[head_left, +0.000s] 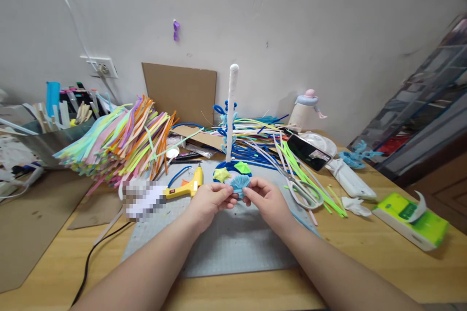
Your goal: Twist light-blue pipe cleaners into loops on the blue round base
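A light blue fan-shaped shell (240,183), which looks made of pipe cleaners, is pinched between the fingertips of my left hand (211,201) and my right hand (269,201). Just beyond it stands a dark blue round base (218,178) with an upright white fuzzy post (231,112). On that base sit a pale yellow star (221,174) and a bright green star (242,168). My fingers and the shell hide the base's front edge. To the left of my left hand lies a yellow hot glue gun (189,185).
A grey cutting mat (233,252) covers the table's middle. Bundled colourful pipe cleaners (120,141) lie at left. Scissors (304,193), a phone (308,151), loose green pipe cleaners (314,175) and a green tissue pack (412,218) are at right. A black cord (87,262) crosses the front left.
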A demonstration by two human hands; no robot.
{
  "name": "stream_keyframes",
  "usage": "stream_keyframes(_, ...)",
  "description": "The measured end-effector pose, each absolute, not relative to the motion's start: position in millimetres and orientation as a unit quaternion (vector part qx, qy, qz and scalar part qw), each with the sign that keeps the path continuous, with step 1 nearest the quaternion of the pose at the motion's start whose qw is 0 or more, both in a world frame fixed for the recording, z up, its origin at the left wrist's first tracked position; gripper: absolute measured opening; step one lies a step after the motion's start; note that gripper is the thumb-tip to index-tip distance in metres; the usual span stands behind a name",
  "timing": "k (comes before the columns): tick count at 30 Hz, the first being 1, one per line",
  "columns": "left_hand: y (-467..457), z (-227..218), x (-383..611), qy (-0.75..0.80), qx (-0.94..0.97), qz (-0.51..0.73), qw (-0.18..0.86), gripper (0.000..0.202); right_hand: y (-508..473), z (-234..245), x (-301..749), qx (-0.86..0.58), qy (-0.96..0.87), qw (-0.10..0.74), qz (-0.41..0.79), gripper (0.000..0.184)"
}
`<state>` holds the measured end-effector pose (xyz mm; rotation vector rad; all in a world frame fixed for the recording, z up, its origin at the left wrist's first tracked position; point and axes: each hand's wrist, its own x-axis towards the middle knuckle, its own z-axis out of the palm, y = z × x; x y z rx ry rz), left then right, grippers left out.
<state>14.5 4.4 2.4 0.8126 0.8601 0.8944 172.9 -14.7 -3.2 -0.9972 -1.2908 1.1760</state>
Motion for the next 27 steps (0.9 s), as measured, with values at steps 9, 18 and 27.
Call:
stream_keyframes(9,4.0,5.6,15.7,0.425,0.396,0.431,0.691,0.027,-16.2,1.1,172.3,-0.404,-0.529,0.523,0.533,0.021)
stream_keyframes(18,0.8,10.0,11.6,0.336,0.349,0.392,0.782,0.020,-14.9,0.7,171.2,-0.405,-0.485,0.545,0.551,0.024)
stream_keyframes(27,1.8,9.3,9.3,0.346,0.365,0.376,0.778,0.017,-16.3,1.2,172.6,-0.400,-0.490,0.536,0.559,0.024)
